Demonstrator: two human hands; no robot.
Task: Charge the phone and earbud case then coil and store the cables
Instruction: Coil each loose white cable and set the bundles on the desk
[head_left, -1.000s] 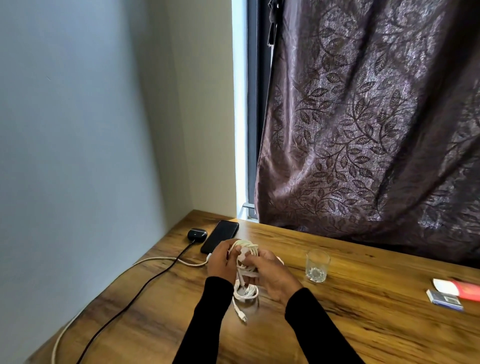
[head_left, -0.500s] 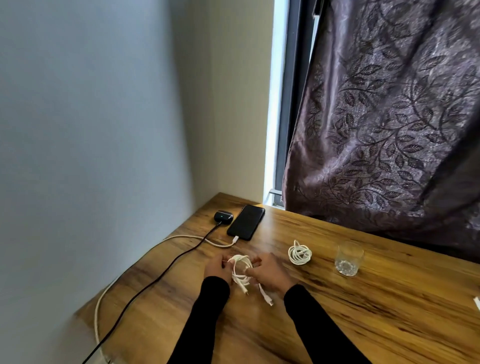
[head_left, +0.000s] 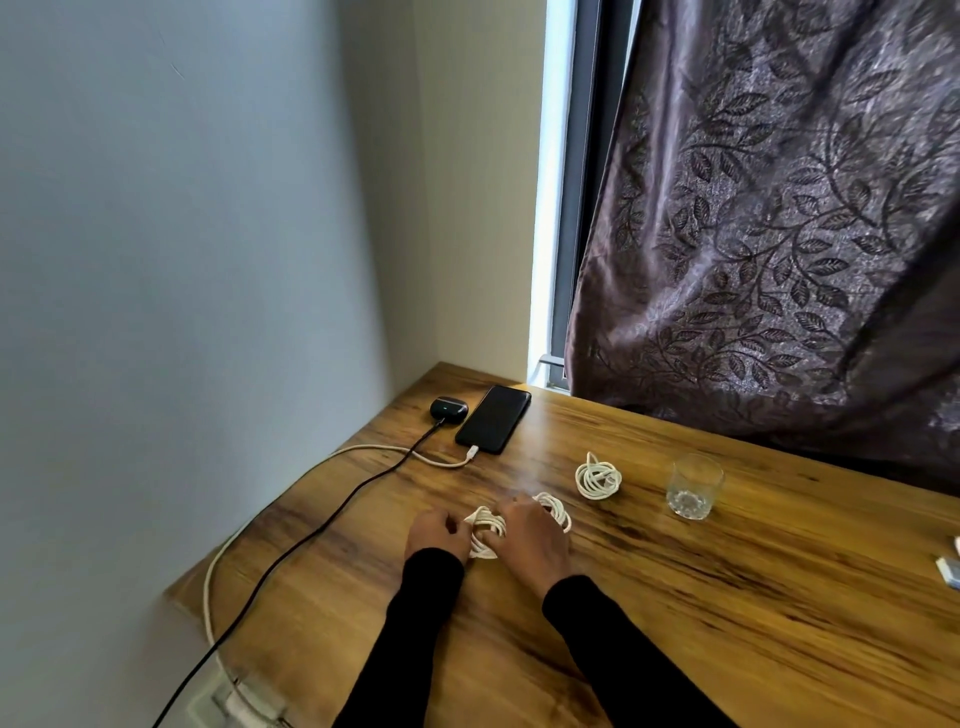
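A black phone (head_left: 493, 419) lies near the table's back corner with a white cable (head_left: 395, 451) plugged into its near end. Beside it sits a black earbud case (head_left: 448, 408) with a black cable (head_left: 332, 519) attached. My left hand (head_left: 435, 535) and my right hand (head_left: 532, 538) both hold a bundled white cable (head_left: 485, 527) low on the wooden table (head_left: 727, 597). Part of the bundle shows past my right hand's fingers. A second coiled white cable (head_left: 598, 477) lies free to the right.
A small clear glass (head_left: 693, 487) stands right of the coiled cable. A patterned dark curtain (head_left: 779, 234) hangs behind the table. A power strip (head_left: 234, 699) lies below the table's left edge. Small objects (head_left: 950, 566) sit at the far right edge.
My hands have lowered the white bundle from mid-air down to the table. The view has swung left and down, bringing the coiled cable into sight.
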